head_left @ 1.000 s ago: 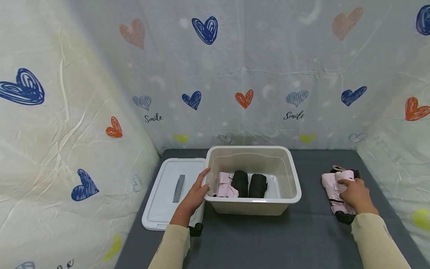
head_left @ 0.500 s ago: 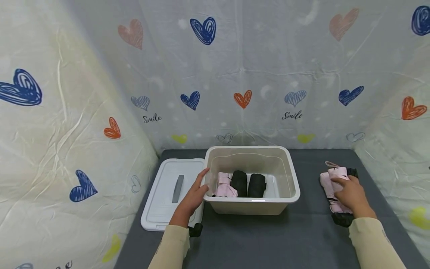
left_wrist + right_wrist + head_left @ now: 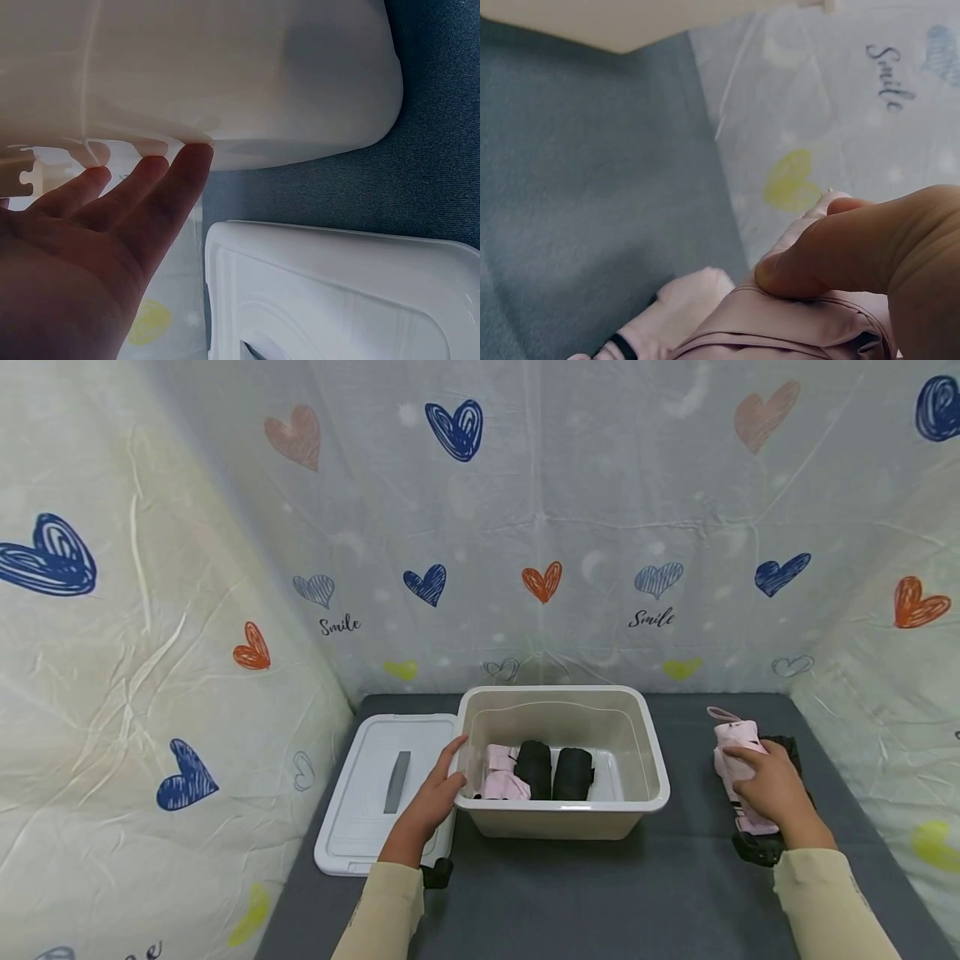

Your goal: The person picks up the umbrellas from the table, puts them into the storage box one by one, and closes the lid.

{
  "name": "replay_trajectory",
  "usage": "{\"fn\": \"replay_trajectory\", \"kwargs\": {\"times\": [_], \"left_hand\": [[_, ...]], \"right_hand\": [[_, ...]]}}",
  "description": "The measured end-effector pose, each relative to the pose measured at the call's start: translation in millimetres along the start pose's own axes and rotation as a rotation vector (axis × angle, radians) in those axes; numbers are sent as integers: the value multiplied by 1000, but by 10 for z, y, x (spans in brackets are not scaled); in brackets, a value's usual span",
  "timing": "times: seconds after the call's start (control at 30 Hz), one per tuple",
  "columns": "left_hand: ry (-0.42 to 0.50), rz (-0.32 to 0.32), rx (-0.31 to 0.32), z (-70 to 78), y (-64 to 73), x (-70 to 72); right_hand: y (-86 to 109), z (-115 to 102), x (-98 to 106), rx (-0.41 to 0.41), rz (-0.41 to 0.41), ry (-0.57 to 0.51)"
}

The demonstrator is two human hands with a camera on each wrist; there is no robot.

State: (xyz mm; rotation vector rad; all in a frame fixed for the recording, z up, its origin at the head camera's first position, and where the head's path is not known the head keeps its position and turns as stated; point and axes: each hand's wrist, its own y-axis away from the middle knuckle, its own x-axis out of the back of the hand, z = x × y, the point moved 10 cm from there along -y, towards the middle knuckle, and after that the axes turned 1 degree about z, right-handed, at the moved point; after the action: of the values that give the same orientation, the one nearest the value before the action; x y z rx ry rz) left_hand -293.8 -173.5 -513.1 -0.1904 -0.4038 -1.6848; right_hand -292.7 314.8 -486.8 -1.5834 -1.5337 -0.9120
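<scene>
My right hand (image 3: 776,793) grips a pink folded umbrella (image 3: 741,733) with a wrist loop at its far end; in the right wrist view the thumb presses on its fabric (image 3: 772,326). Another pink rolled piece (image 3: 686,311) with a black band lies beneath and beside it, along with a black bundle (image 3: 761,850), partly hidden by the hand. My left hand (image 3: 427,806) touches the left side of the beige box (image 3: 558,822), its straight fingertips right under the rim in the left wrist view. Inside the box lie a pink bundle (image 3: 504,772) and two black rolls (image 3: 535,770).
A white lid (image 3: 352,810) with a grey handle (image 3: 397,782) lies left of the box. Dark grey cloth (image 3: 570,902) covers the table. Heart-printed curtains (image 3: 480,510) stand behind and at both sides.
My right hand has shifted slightly left and away from me with the pink umbrella, whose loop end now points farther out. More of the black bundle shows. The left hand stays at the box.
</scene>
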Motion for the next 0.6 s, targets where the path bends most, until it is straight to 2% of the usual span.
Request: {"fn": "replay_trajectory", "kwargs": {"times": [0.27, 0.6], "left_hand": [[-2, 8, -1, -12, 4, -4], [5, 3, -5, -26, -12, -4]], "right_hand": [[22, -246, 80, 60, -14, -11], [31, -420, 143, 61, -30, -16]]}}
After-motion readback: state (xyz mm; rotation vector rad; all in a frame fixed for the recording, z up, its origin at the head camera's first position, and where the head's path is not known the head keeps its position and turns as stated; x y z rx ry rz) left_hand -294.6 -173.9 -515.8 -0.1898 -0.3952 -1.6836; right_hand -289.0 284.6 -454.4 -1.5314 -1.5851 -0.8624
